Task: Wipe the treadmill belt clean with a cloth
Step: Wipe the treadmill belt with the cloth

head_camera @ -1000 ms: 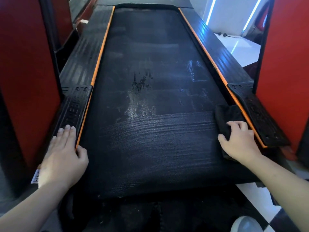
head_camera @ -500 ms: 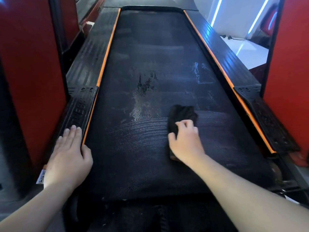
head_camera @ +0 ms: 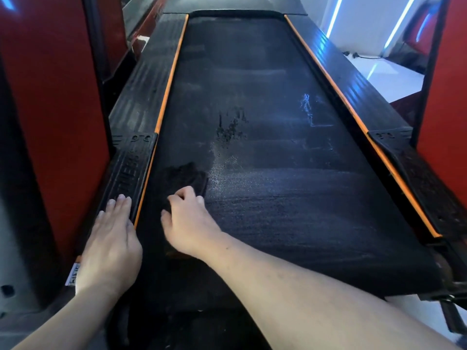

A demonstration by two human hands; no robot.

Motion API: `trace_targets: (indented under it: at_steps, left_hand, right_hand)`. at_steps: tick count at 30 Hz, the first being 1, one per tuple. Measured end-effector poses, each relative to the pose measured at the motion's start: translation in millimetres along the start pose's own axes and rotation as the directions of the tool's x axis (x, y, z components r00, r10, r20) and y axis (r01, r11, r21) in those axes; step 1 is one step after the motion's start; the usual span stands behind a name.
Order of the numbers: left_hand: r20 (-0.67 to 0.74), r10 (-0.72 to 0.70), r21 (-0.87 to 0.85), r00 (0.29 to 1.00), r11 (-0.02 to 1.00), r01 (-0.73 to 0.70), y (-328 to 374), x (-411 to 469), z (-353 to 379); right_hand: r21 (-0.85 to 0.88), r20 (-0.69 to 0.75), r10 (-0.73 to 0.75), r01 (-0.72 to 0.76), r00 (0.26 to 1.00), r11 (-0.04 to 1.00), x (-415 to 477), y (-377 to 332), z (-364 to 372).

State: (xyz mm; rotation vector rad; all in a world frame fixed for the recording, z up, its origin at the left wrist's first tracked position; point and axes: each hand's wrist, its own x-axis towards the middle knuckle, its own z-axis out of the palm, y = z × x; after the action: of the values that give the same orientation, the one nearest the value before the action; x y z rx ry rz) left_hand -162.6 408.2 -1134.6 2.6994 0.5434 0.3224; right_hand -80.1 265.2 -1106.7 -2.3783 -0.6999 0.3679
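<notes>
I see my left hand (head_camera: 111, 238) flat, fingers straight, on the left side rail (head_camera: 131, 168). Just right of it, the black cloth (head_camera: 185, 175) is half hidden under my right hand (head_camera: 188, 221), and its edges are hard to tell from the treadmill belt (head_camera: 290, 203). Curled fingers grip it near the belt's left edge. Beyond lie a dark smudge (head_camera: 231, 127) and, rightward, whitish streaks (head_camera: 308, 109).

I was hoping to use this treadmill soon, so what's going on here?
A person is wiping the treadmill belt with a dark cloth. The right hand grips the cloth near the belt's left edge, while the left hand rests flat on the left side rail. Farther up the belt, a dark smudge and some white marks are not yet wiped.
</notes>
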Motion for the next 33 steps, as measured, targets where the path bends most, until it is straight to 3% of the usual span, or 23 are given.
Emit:
trace_targets:
  at_steps: [6,17,24,33]
  left_hand:
    - [0.001,-0.001,-0.007,1.0,1.0,0.001,2.0,-2.5,-1.4]
    - [-0.002,0.02,0.094,1.0,0.995,-0.02,3.3,-0.8,2.4]
    - [0.003,0.016,0.118,1.0,0.993,-0.017,2.7,0.6,3.8]
    - [-0.002,0.023,0.133,1.0,0.991,-0.023,-2.1,1.9,7.1]
  right_hand:
    - [0.05,0.053,-0.018,0.016,0.998,0.999,8.5,-13.8,9.4]
    - [-0.202,-0.088,-0.097,0.077,0.991,0.976,-13.6,24.8,-8.5]
    - [-0.242,-0.174,0.025,-0.068,0.984,0.968,-46.9,91.2,-60.6]
    - [-0.307,-0.334,0.204,-0.311,0.92,0.899,-89.2,182.4,-130.4]
